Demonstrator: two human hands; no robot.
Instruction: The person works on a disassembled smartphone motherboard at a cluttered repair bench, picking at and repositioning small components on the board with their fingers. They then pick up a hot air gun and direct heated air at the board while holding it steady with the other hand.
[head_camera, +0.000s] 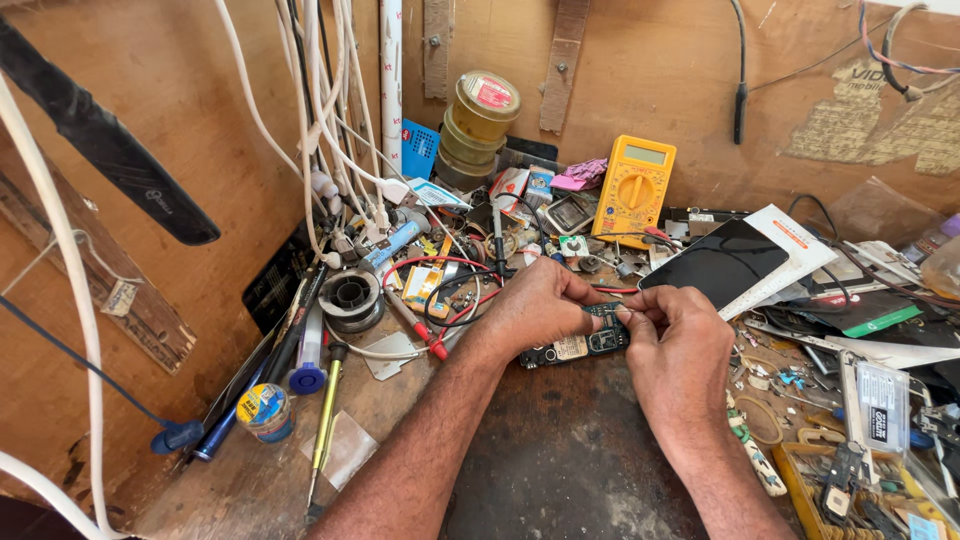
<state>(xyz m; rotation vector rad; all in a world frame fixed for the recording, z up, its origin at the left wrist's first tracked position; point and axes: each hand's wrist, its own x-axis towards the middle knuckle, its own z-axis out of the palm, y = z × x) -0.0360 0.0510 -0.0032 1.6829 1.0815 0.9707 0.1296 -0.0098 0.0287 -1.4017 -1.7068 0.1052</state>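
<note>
head view looks down on a cluttered wooden workbench (560, 470), where both hands meet over a small opened mobile phone (590, 342) lying on the bare dark patch of the bench, just in front of the heaps of parts. the left hand (540, 305) is curled over the phone's left half, fingers closed down on its upper edge. the right hand (678, 335) has thumb and forefinger pinched together at the phone's upper right corner; whether they grip the phone's edge or some tiny part on it is too small to tell.

the phone looks light and stiff, a thin dark slab with its insides exposed: a pale label and small metal shields face up. i would judge it fragile on that open face and safest held by its edges, as both hands seem to do. its long axis runs nearly left to right across the picture, the right end tilted slightly away from the person; which end is the top i cannot tell.

behind the hands lie a yellow multimeter (633, 188) with red and black leads (440, 290), a dark screen panel (715, 262), and, left of the hands, a solder spool (351, 297).
</note>
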